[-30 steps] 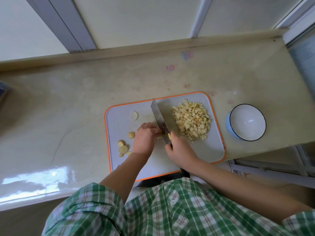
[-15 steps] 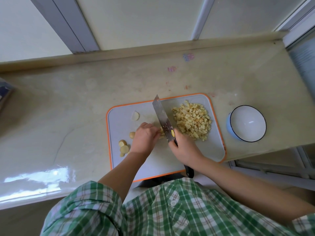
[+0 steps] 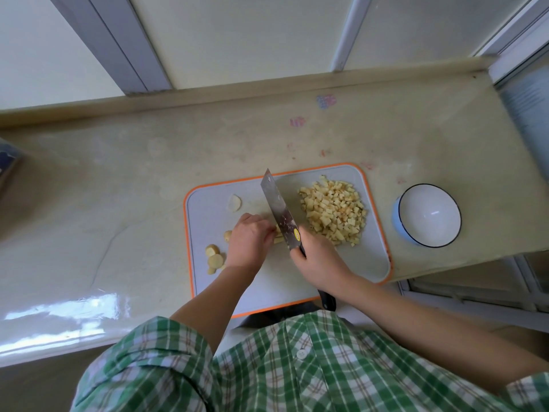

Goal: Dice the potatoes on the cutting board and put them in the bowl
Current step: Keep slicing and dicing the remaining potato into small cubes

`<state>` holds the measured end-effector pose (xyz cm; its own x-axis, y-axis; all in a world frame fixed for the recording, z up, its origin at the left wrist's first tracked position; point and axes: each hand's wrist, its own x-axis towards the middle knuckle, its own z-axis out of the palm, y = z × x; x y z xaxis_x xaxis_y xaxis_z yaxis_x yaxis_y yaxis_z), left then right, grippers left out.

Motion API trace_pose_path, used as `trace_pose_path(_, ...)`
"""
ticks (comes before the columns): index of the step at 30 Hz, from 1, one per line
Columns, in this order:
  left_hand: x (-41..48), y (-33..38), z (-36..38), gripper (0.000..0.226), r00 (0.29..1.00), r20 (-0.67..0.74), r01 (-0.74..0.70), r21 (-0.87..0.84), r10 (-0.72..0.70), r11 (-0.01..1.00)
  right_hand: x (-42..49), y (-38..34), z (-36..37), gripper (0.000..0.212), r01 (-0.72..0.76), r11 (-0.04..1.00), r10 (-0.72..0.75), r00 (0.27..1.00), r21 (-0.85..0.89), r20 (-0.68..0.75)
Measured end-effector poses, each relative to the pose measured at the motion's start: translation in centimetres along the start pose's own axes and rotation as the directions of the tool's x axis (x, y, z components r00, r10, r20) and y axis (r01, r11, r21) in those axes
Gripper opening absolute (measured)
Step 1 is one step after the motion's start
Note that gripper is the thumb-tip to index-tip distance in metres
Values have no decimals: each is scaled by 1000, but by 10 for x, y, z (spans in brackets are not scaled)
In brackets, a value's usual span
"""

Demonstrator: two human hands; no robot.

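Observation:
A grey cutting board (image 3: 365, 263) with an orange rim lies on the counter. A heap of diced potato (image 3: 334, 212) covers its right part. My right hand (image 3: 319, 260) grips the handle of a cleaver (image 3: 279, 209), whose blade points away from me over the board's middle. My left hand (image 3: 248, 242) has its fingers curled on potato strips (image 3: 278, 235) right beside the blade. Round potato slices (image 3: 214, 257) lie at the board's left, and a pale piece (image 3: 234, 202) lies farther back. The white bowl (image 3: 427, 214) with a blue outside stands to the right of the board, with nothing in it.
The beige counter (image 3: 118, 203) runs left, with a raised ledge (image 3: 208, 98) along the back wall. A dark object (image 3: 7, 162) shows at the far left edge. The counter ends just right of the bowl, and the board's near corner overhangs the front edge.
The cleaver has shifted slightly left along the potato strips under my left hand. Both hands stay in nearly the same place over the board.

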<state>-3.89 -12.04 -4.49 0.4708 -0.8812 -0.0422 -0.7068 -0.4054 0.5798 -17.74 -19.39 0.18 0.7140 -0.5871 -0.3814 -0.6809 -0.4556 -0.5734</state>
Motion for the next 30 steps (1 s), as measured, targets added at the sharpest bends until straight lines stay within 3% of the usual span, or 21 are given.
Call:
trace_pose_path(10, 1, 2, -1, 13, 1000, -8, -10, 21, 10, 1000, -1, -5, 14, 6, -42, 999, 42, 999, 30, -4)
trace_pose_path(21, 1, -4, 4, 9, 1000, -1, 16, -15, -16, 1000, 3, -2, 30, 25, -54, 998, 56, 998, 30, -40)
trace_pose_path(26, 1, -2, 2, 9, 1000, 6, 26, -13, -26, 1000, 14, 1, 24, 8, -43, 997, 48, 995, 60, -83)
trace_pose_path(30, -2, -2, -1, 9, 1000, -24, 19, -8, -19, 1000, 17, 12, 13, 18, -83, 988, 99, 988, 133, -117)
